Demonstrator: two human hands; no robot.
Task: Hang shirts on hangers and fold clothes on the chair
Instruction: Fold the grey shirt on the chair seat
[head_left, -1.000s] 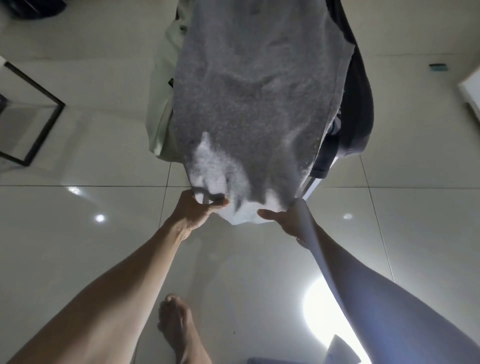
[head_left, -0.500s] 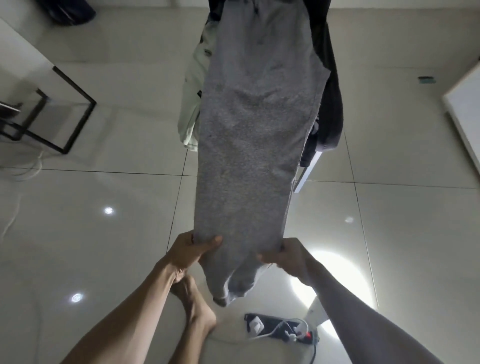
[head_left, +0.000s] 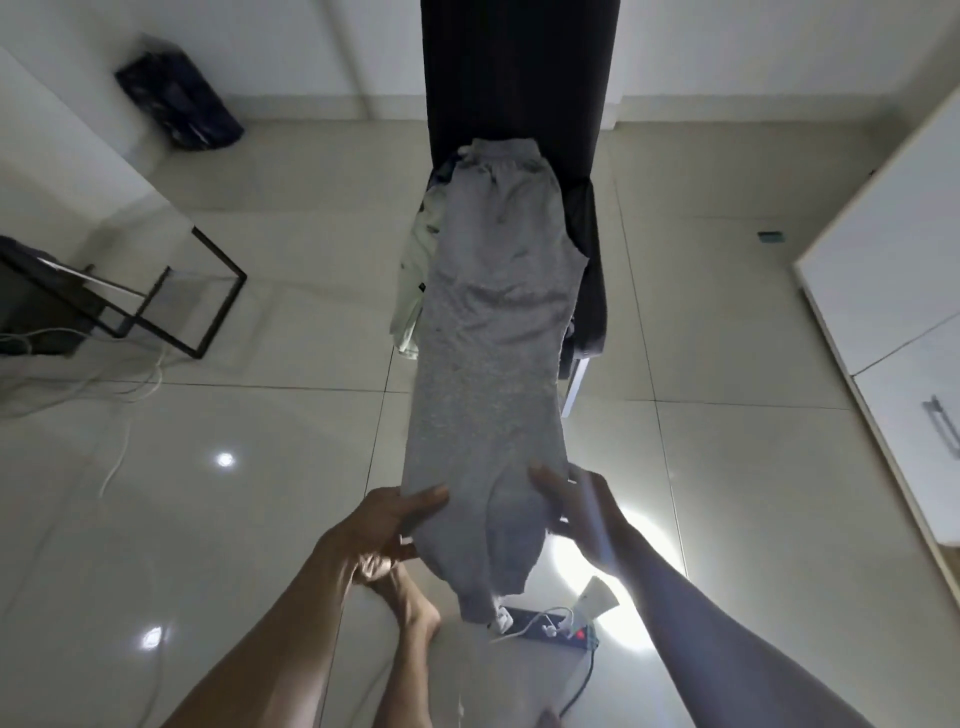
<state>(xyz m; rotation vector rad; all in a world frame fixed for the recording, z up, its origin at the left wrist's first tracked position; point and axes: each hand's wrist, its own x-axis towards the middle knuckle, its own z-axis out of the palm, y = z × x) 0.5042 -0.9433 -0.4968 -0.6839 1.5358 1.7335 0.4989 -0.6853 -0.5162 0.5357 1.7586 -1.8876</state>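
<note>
A pair of grey sweatpants (head_left: 493, 353) lies stretched lengthwise from the dark chair (head_left: 519, 78) toward me, waistband at the seat's back, leg ends hanging past my hands. My left hand (head_left: 384, 525) grips its left edge near the cuffs, thumb on top. My right hand (head_left: 576, 504) holds the right edge, fingers under the cloth. A pale green garment (head_left: 415, 280) and dark clothes (head_left: 589, 291) lie under the sweatpants on the seat.
A power strip (head_left: 550, 629) with plugs and a cable lies on the tiled floor below my hands, beside my bare foot (head_left: 410, 613). A black metal frame (head_left: 171, 301) and cords are at left, a dark bag (head_left: 179, 101) far left, white cabinets (head_left: 893, 291) at right.
I have stepped back and the view has tilted up, showing the chair back. Both hands pulled the sweatpants toward me, stretching them out long and narrow over the seat.
</note>
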